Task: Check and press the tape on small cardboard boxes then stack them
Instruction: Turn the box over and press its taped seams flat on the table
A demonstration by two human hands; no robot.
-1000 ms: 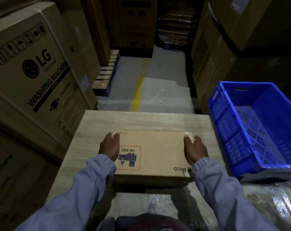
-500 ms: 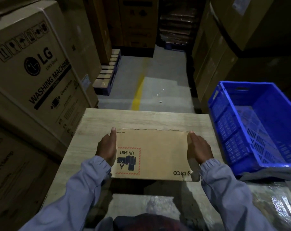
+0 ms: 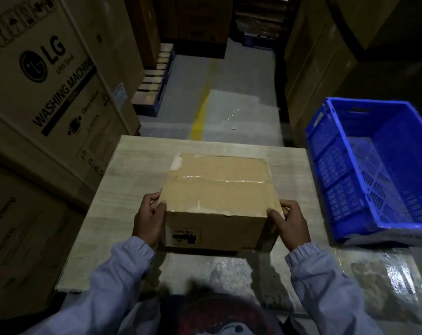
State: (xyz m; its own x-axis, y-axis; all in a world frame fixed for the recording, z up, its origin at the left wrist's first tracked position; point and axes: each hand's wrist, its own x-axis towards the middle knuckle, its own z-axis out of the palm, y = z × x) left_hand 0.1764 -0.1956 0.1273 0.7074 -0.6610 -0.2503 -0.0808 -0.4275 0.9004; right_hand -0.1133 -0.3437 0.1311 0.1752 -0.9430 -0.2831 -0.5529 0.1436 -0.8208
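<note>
A small brown cardboard box [image 3: 217, 189] stands on the pale wooden table [image 3: 123, 194], its taped face upward. A strip of clear tape [image 3: 219, 178] runs left to right across that top seam. The side with the UN 3481 label faces me, upside down. My left hand [image 3: 149, 218] grips the box's near left corner, thumb on the top edge. My right hand [image 3: 287, 223] grips the near right corner in the same way. Both sleeves are light blue.
A blue plastic crate [image 3: 364, 165] sits to the right of the table, lined with clear film. Large washing-machine cartons [image 3: 48, 93] rise on the left and more cartons [image 3: 326, 68] on the right. An aisle with a yellow floor line [image 3: 200, 114] runs ahead.
The box has been turned toward me: the labelled face that was on top now faces me and the taped face is up. Both hands moved from the far corners to the near corners.
</note>
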